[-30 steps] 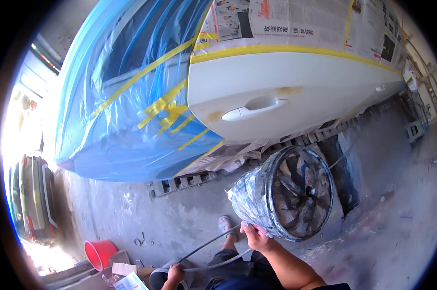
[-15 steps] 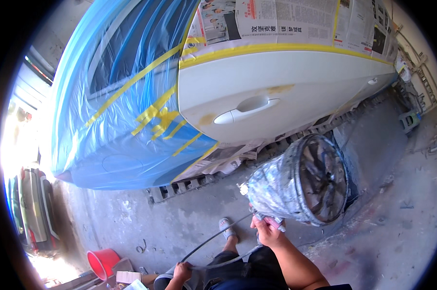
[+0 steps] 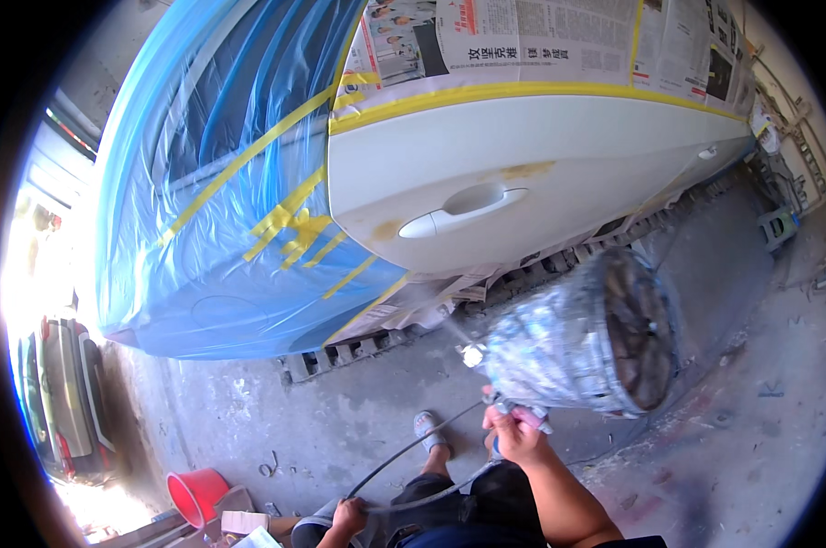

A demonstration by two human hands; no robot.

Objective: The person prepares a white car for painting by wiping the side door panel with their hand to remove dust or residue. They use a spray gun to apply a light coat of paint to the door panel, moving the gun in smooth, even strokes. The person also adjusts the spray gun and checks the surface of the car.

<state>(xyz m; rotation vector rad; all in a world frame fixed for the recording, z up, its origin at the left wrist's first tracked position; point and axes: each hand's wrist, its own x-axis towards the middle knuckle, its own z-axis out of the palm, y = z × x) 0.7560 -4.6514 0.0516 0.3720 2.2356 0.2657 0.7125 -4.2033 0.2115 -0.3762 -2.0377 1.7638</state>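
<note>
My right hand [image 3: 517, 438] is wrapped round the handle of a spray gun with a large, paint-smeared cup [image 3: 555, 356]. The cup's round dark top faces up, and its nozzle end points toward the car's side. A faint pale blur hangs just ahead of the nozzle. My left hand [image 3: 347, 518] is closed round a dark air hose [image 3: 393, 464] low in front of my body. Beyond the gun is a pale car door [image 3: 605, 155] with a door handle [image 3: 463, 216] and two yellowish-brown patches. The gun stays apart from the panel.
Blue plastic film [image 3: 221, 274] covers the car's left part. Newspaper [image 3: 550, 41] edged with yellow tape masks the windows. Dark grating [image 3: 363, 350] runs along the floor beneath the car. A red bucket [image 3: 196, 493] stands lower left, and a bumper-like part [image 3: 66, 397] leans farther left.
My right hand and the spray gun have shifted slightly right, and the cup is now blurred by motion. A pale haze shows by the nozzle. My left hand stays on the hose.
</note>
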